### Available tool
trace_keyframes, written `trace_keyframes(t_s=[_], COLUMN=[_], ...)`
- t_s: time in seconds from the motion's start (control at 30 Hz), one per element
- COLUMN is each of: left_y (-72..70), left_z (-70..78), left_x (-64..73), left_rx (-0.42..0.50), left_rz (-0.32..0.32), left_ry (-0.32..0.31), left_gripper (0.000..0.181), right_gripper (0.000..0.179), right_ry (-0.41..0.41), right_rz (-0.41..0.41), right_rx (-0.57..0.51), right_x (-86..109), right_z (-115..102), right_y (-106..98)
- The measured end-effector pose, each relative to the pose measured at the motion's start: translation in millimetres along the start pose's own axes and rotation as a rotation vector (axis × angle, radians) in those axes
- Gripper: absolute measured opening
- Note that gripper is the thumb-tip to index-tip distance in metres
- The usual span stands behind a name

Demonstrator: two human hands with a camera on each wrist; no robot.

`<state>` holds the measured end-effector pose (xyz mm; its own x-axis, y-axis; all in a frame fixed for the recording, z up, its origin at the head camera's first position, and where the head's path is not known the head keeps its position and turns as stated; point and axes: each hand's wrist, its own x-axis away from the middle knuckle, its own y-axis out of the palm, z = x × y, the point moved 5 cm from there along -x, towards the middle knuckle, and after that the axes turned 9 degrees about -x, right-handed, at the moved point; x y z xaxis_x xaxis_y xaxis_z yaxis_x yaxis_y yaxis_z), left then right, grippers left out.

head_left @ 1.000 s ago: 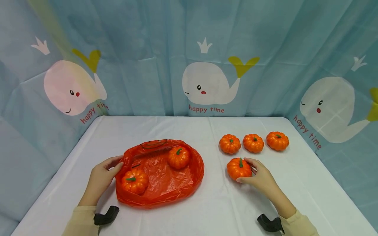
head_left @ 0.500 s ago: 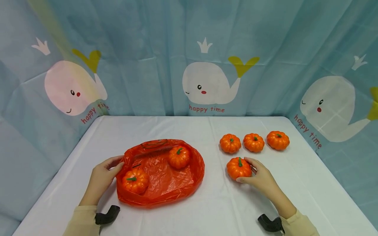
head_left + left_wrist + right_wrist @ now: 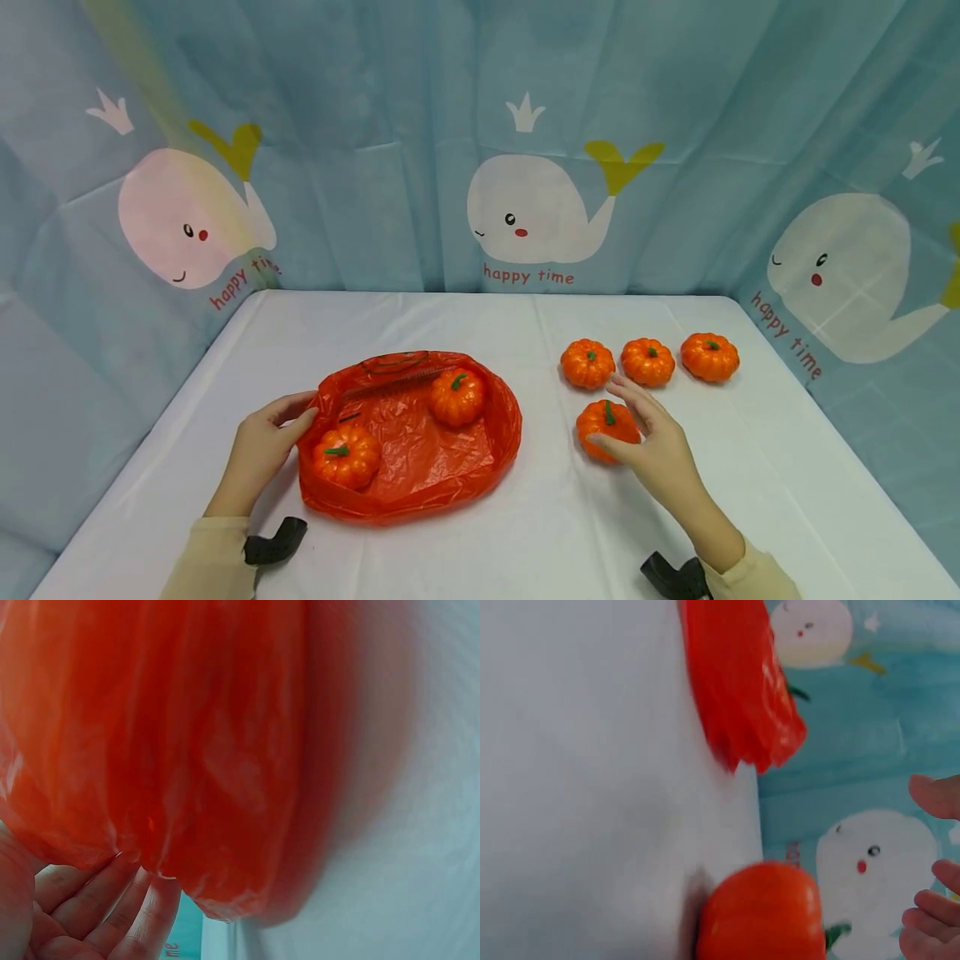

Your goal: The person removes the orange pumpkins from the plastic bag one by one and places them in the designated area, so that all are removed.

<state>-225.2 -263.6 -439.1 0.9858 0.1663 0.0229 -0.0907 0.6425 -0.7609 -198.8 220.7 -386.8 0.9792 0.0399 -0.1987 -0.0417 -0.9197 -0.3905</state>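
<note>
My left hand (image 3: pixel 262 446) pinches the left rim of a red plastic bag (image 3: pixel 438 471), which lies wide open on the table. Inside it sit two orange toy pumpkins with green stems: one pumpkin (image 3: pixel 347 457) at the near left, another pumpkin (image 3: pixel 457 397) at the far right. Bag film (image 3: pixel 217 772) fills much of the left wrist view, with fingers (image 3: pixel 120 915) at its lower edge. My right hand (image 3: pixel 663 446) hovers over a nearer pumpkin (image 3: pixel 600 427), thumb and fingers spread and holding nothing. The right wrist view has that pumpkin (image 3: pixel 761 919) apart from the fingers (image 3: pixel 934 922).
Behind the right hand, three more pumpkins stand in a row: a left one (image 3: pixel 587 363), a middle one (image 3: pixel 648 362) and a right one (image 3: pixel 709 357). A white cloth covers the table (image 3: pixel 547 533). Blue whale-print curtain (image 3: pixel 360 208) surrounds its back and sides.
My right hand has let go of the near pumpkin and risen off it, fingers spreading. That pumpkin stays in place. My left hand still holds the bag's rim.
</note>
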Motion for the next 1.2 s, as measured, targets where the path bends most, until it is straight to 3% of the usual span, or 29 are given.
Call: trace_keyframes(t_s=[0.27,0.43,0.63,1.03,1.2], left_y=[1.5,0.4,0.2,2.5,2.3], left_z=[-2.2,-2.3,-1.1,0.2,-0.9], left_x=[0.6,1.1,-0.8,-0.3,0.2], left_rx=[0.002,0.002,0.004,0.010,0.010], left_rz=[0.008,0.007,0.007,-0.027,-0.024], left_ry=[-0.005,-0.003,-0.003,-0.027,-0.031], left_gripper=[0.054,0.055,0.055,0.054,0.054], right_gripper=[0.063,0.065,0.067,0.067,0.068], right_ry=[-0.008,-0.039,-0.089,-0.055,-0.091], right_rz=[-0.066,-0.149,-0.246,-0.383,-0.449], right_rx=[-0.118,-0.166,-0.171,-0.172,-0.183], right_x=[-7.8,-13.0,-21.8,-38.3,-42.5], right_z=[-14.5,-20.3,-30.0,-49.1,-57.2], right_y=[35.1,57.4,82.1,128.3,150.9])
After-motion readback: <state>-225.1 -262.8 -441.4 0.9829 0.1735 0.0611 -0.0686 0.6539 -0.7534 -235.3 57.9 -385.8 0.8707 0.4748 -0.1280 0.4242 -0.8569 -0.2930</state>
